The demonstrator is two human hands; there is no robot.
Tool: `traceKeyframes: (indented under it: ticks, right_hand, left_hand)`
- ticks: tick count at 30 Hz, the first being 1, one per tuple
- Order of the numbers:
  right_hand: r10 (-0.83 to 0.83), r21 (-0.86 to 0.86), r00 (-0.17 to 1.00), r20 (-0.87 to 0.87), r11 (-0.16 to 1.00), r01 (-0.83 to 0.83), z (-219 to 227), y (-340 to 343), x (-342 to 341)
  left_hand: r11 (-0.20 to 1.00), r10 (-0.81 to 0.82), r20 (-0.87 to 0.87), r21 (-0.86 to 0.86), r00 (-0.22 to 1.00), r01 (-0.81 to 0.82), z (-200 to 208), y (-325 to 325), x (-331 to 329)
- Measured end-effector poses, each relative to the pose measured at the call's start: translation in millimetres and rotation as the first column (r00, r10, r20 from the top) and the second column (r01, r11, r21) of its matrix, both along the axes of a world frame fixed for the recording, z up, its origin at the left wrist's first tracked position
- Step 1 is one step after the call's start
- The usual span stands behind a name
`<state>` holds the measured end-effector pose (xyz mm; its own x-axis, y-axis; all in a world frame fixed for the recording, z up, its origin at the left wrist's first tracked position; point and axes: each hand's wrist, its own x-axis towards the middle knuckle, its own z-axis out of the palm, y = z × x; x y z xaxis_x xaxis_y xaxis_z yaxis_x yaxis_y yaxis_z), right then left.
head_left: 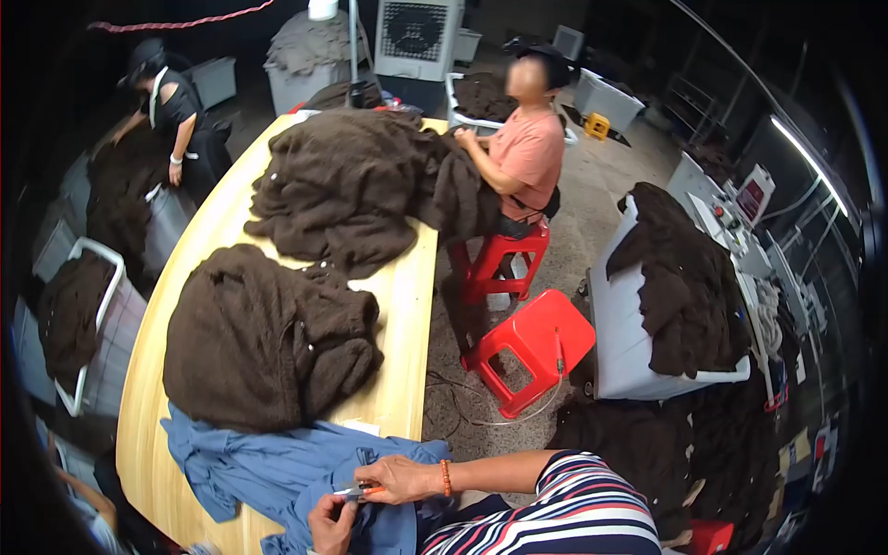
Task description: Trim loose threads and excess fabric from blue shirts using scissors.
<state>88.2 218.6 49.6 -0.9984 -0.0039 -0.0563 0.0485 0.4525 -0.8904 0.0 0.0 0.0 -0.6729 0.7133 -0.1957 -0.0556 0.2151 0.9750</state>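
Note:
A blue garment (277, 462) lies spread over the near end of the wooden table. My right hand (404, 478), with an orange bead bracelet at its wrist, is closed on small orange-handled snips (368, 491) above the cloth. Close to their metal end, my left hand (330, 525) is closed with its fingertips pinched together at the blue fabric. Exactly what they grip is too small to make out. Just beyond the garment sits a heaped dark brown fleece garment (250, 342), and a white slip (361, 427) shows at its edge.
A larger brown pile (342, 185) covers the far part of the wooden table (407, 361). A person in a pink shirt (529, 148) sits there on a red stool. Another red stool (536, 347) and a loaded white bin (629, 342) stand right. A second person (176, 120) bends at left.

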Motion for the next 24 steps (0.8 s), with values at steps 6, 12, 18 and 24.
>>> traceKeyframes:
  ticks: [6, 12, 18, 24]
  right_hand:
    - [-0.023, -0.094, 0.995, -0.097, 0.995, 0.014, 14, -3, 6]
    - [-0.107, -0.142, 0.993, -0.057, 0.985, 0.098, 6, 8, 4]
    - [-0.168, -0.179, 0.985, -0.046, 0.971, 0.157, -4, 3, 4]
    - [-0.216, -0.122, 0.976, -0.012, 0.969, 0.213, -19, -1, -1]
  left_hand:
    - [0.997, 0.013, 0.081, -0.081, 0.997, -0.007, 60, 6, 5]
    - [0.981, 0.086, 0.284, -0.194, 0.955, -0.031, 70, 4, -1]
    - [0.994, 0.046, 0.354, -0.109, 0.934, -0.008, 73, 0, 6]
    - [0.993, -0.053, -0.066, -0.109, 0.996, 0.046, 51, -14, 8]
